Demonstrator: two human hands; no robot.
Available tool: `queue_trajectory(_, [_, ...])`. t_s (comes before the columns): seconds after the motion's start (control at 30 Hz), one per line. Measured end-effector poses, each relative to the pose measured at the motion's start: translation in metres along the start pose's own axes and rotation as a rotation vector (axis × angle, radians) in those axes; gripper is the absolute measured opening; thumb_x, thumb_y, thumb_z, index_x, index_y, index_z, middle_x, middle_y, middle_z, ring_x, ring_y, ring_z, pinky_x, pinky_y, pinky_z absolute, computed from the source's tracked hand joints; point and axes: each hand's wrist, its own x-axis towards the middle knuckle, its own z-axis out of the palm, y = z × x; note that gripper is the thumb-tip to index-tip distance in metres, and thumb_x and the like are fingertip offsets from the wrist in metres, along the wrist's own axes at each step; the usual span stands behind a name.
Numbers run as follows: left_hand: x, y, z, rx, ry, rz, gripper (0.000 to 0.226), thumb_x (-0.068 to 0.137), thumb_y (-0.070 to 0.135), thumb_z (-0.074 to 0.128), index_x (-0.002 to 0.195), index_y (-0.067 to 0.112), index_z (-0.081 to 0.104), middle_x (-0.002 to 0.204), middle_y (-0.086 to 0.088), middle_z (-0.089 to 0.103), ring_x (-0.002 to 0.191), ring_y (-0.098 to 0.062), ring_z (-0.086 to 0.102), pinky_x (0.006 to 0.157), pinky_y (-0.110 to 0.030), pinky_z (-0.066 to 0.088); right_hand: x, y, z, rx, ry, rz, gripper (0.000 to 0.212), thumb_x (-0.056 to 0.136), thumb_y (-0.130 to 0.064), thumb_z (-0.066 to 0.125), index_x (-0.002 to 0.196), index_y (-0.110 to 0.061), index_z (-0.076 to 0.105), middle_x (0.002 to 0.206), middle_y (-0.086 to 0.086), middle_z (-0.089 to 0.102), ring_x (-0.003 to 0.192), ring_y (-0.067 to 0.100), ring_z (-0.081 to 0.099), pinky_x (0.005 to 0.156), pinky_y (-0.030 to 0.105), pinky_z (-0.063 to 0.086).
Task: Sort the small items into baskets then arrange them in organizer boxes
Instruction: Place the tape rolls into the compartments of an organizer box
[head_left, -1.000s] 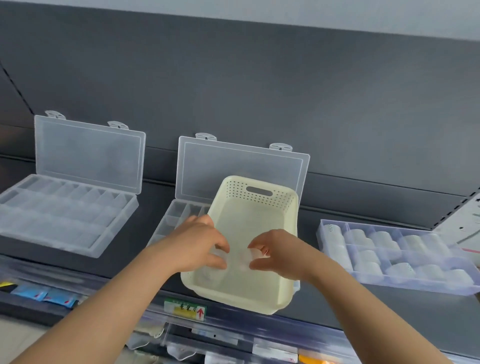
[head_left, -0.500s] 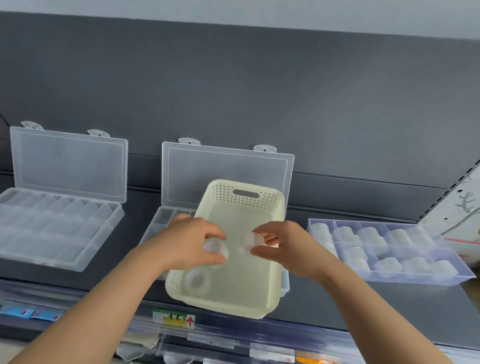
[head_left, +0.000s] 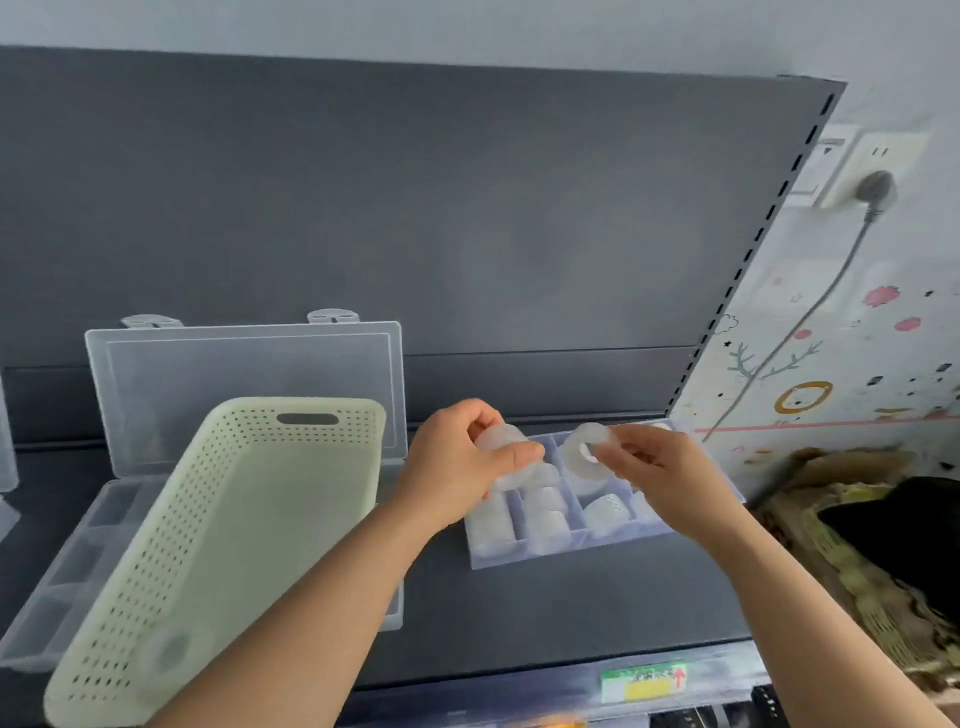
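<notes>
My left hand grips a translucent tape roll above the left end of the blue-tinted organizer tray. My right hand pinches a second tape roll over the tray's middle compartments. Several white rolls lie in the tray. The cream perforated basket rests tilted on a clear organizer box at the left, whose lid stands open. One roll lies in the basket's near corner.
The dark shelf surface has a back panel behind and a price label on its front edge. A decorated white wall with a socket and cable is at the right. Woven and dark items lie low right.
Both hands lifted a tape roll each out of the basket and carried them right, over the tray. My view swung right, so the far-left organizer box left the frame.
</notes>
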Motion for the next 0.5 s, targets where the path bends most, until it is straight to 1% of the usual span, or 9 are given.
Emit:
queue_trajectory(0.07, [0.013,0.003,0.033,-0.004,-0.046,-0.040,0.027,0.075,0.039,0.078,0.087,0.021,0.062,0.085,0.002,0.065,0.068,-0.015,0.062,0.053,-0.025,0.052,0.007,0.026,-0.021,-0.017,0.039,0.037,0.018,0.092,-0.028,0.060,0.078,-0.018,0.067,0.054,-0.011,0.049,0.049,0.005,0.038,0.051,0.019,0.031])
queue_trajectory(0.13, [0.024,0.004,0.062,0.045,-0.084,-0.056,0.020,0.077,0.039,0.071,0.090,0.027,0.062,0.088,0.008,0.065,0.077,-0.015,0.064,0.065,-0.032,0.057,0.014,0.050,-0.038,-0.042,0.058,0.053,0.016,0.091,-0.026,0.061,0.077,-0.019,0.064,0.054,-0.010,0.050,0.050,0.006,0.037,0.050,0.020,0.030])
queue_trajectory(0.2, [0.032,0.005,0.086,0.116,-0.104,-0.068,0.017,0.078,0.033,0.069,0.093,0.029,0.062,0.088,0.013,0.064,0.082,-0.012,0.061,0.071,-0.029,0.053,0.021,0.068,-0.050,-0.061,0.055,0.066,0.016,0.089,-0.026,0.063,0.087,-0.010,0.065,0.066,0.004,0.061,0.057,0.013,0.044,0.055,0.026,0.035])
queue_trajectory(0.27, [0.037,0.005,0.105,0.178,-0.101,-0.072,0.017,0.078,0.030,0.072,0.093,0.029,0.064,0.086,0.016,0.064,0.083,-0.009,0.061,0.070,-0.025,0.049,0.027,0.083,-0.058,-0.069,0.034,0.089,0.009,0.087,-0.026,0.066,0.094,-0.020,0.066,0.084,0.014,0.070,0.068,0.028,0.060,0.064,0.035,0.048])
queue_trajectory(0.3, [0.038,0.006,0.112,0.208,-0.099,-0.066,0.017,0.078,0.029,0.074,0.092,0.029,0.066,0.085,0.016,0.065,0.083,-0.008,0.062,0.071,-0.025,0.050,0.030,0.089,-0.061,-0.074,0.009,0.100,0.015,0.086,-0.027,0.067,0.101,-0.028,0.065,0.088,0.017,0.070,0.076,0.035,0.063,0.067,0.039,0.051])
queue_trajectory(0.37, [0.038,0.004,0.125,0.278,-0.097,-0.042,0.018,0.077,0.028,0.076,0.093,0.029,0.068,0.087,0.015,0.068,0.084,-0.008,0.063,0.076,-0.030,0.052,0.034,0.099,-0.064,-0.088,-0.061,0.102,0.026,0.084,-0.029,0.068,0.110,-0.030,0.065,0.088,0.020,0.069,0.076,0.039,0.062,0.061,0.035,0.048])
queue_trajectory(0.4, [0.038,0.002,0.129,0.327,-0.097,-0.032,0.020,0.078,0.029,0.076,0.096,0.028,0.069,0.091,0.014,0.068,0.086,-0.009,0.062,0.078,-0.032,0.053,0.037,0.103,-0.066,-0.089,-0.083,0.098,0.029,0.084,-0.028,0.068,0.113,-0.030,0.065,0.083,0.019,0.069,0.066,0.037,0.058,0.058,0.029,0.043])
queue_trajectory(0.43, [0.037,-0.001,0.133,0.381,-0.100,-0.027,0.022,0.079,0.030,0.075,0.099,0.027,0.069,0.094,0.012,0.068,0.087,-0.011,0.061,0.079,-0.033,0.052,0.039,0.104,-0.068,-0.085,-0.102,0.097,0.031,0.084,-0.026,0.068,0.115,-0.029,0.066,0.077,0.017,0.069,0.057,0.028,0.052,0.056,0.025,0.039])
queue_trajectory(0.5, [0.035,-0.009,0.137,0.463,-0.118,-0.035,0.026,0.079,0.035,0.075,0.104,0.028,0.068,0.097,0.008,0.068,0.090,-0.014,0.061,0.081,-0.035,0.052,0.042,0.107,-0.070,-0.087,-0.135,0.075,0.032,0.083,-0.021,0.069,0.114,-0.029,0.066,0.065,0.013,0.062,0.054,0.013,0.041,0.053,0.022,0.035])
